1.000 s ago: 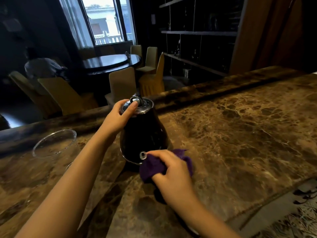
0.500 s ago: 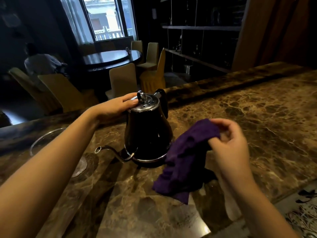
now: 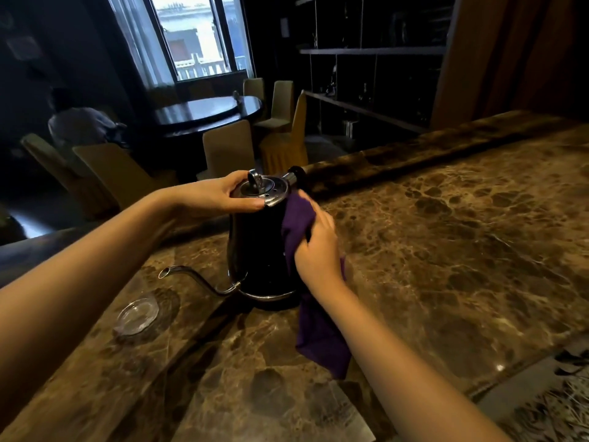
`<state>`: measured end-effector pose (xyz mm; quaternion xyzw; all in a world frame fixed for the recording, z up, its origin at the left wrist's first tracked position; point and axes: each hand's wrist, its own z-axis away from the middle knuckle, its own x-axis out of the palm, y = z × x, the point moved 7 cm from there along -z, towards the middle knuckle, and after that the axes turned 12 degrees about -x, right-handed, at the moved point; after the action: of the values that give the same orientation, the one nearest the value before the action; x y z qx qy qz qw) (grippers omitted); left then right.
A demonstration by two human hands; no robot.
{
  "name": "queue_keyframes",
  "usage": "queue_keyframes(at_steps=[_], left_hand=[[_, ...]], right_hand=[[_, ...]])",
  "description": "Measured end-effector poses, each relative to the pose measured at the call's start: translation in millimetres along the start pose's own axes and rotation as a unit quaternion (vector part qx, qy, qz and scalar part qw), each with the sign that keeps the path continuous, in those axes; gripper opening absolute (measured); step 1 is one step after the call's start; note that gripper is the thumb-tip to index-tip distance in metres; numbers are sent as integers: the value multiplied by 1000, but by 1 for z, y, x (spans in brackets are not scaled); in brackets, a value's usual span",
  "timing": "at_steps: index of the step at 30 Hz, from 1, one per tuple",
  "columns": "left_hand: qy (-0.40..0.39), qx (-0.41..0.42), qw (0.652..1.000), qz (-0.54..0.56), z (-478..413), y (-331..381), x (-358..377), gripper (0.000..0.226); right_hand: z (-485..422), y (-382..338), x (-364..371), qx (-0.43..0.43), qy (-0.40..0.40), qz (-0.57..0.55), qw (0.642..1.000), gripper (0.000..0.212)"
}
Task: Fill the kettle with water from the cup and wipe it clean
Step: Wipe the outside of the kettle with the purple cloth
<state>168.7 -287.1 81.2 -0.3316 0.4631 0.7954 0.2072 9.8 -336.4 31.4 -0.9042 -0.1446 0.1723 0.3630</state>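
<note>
A black gooseneck kettle (image 3: 258,250) with a silver lid stands upright on the brown marble counter (image 3: 446,250). Its thin spout (image 3: 197,279) points left. My left hand (image 3: 223,196) grips the lid rim from the left. My right hand (image 3: 318,250) presses a purple cloth (image 3: 296,218) against the kettle's right side, just below the handle; the cloth's loose end hangs down to the counter. A clear glass cup (image 3: 137,314) stands on the counter to the left of the kettle, near the spout tip.
The counter has a raised ledge (image 3: 414,157) along its far side. Beyond it are a dark round table (image 3: 204,113), several chairs and a person (image 3: 79,126) seated at the far left. Dark shelves (image 3: 366,52) line the back wall.
My right hand brought the cloth from the air at the right onto the kettle's right side. The kettle turned between the first frame and now, so its spout points left. The left hand stays on the lid.
</note>
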Motion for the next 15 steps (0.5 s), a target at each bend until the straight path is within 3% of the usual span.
queue_keyframes(at_steps=[2, 5, 10, 12, 15], left_hand=[[9, 5, 1000, 23, 1, 2, 2, 121], [15, 14, 999, 49, 3, 7, 3, 119], [-7, 23, 1000, 13, 2, 12, 1, 105], [-22, 29, 999, 10, 1, 13, 1, 95], [-43, 34, 998, 12, -1, 12, 1, 89]], right_hand=[[13, 21, -3, 42, -29, 18, 999, 44], [35, 48, -10, 60, -132, 91, 985, 49], [45, 63, -22, 3, -229, 207, 951, 47], [31, 65, -34, 37, -208, 220, 952, 41], [5, 57, -66, 112, -39, 159, 980, 39]])
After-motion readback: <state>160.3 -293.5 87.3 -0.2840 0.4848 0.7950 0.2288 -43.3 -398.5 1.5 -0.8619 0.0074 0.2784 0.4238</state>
